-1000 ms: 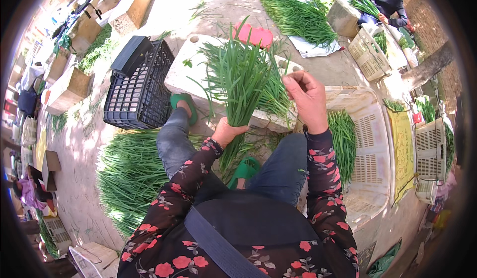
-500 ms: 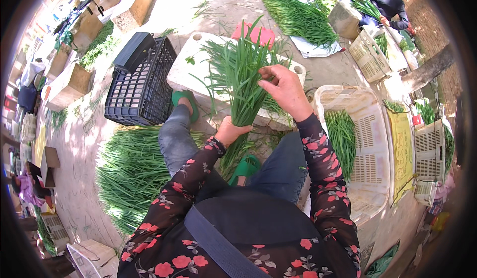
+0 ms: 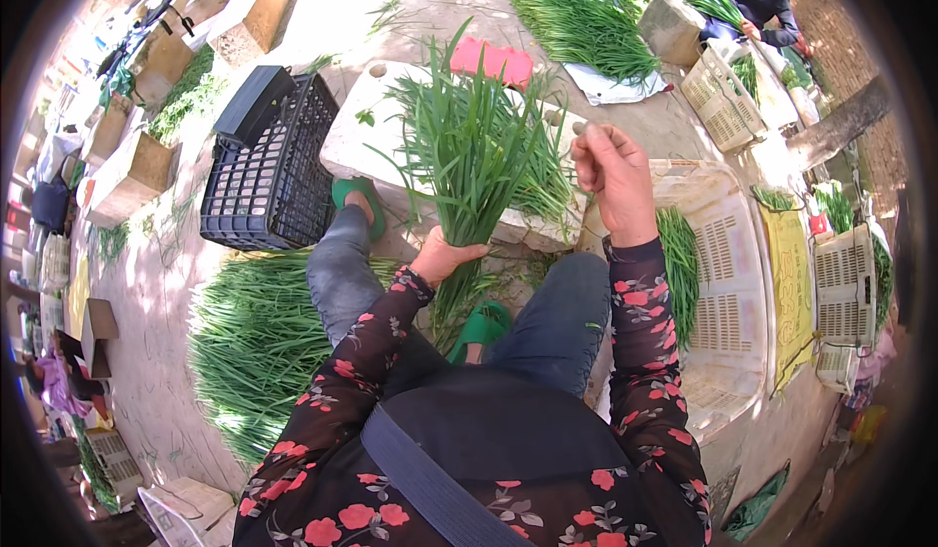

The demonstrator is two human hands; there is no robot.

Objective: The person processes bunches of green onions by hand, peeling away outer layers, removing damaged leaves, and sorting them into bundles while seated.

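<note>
Wrapped round the lower stems of a bunch of garlic chives (image 3: 472, 181) is my left hand (image 3: 446, 257); the leaves fan upward and away from me. My right hand (image 3: 618, 178) is raised to the right of the bunch, apart from it, thumb and fingers pinched together. Whatever may be between those fingertips is too small to make out. Beneath the bunch stands a white foam block (image 3: 363, 156), with loose chives (image 3: 543, 178) and a pink-red pad (image 3: 491, 62) on it.
A large chive pile (image 3: 259, 342) lies on the ground at left, by a black crate (image 3: 266, 171). At right stands a pale plastic crate (image 3: 728, 283) with chives along its near side. More chives (image 3: 586, 34) lie far off, near a seated person (image 3: 752, 5).
My right hand has left the leaves of the bunch and moved right, its fingers now pinched together. My left hand keeps its hold on the stems.
</note>
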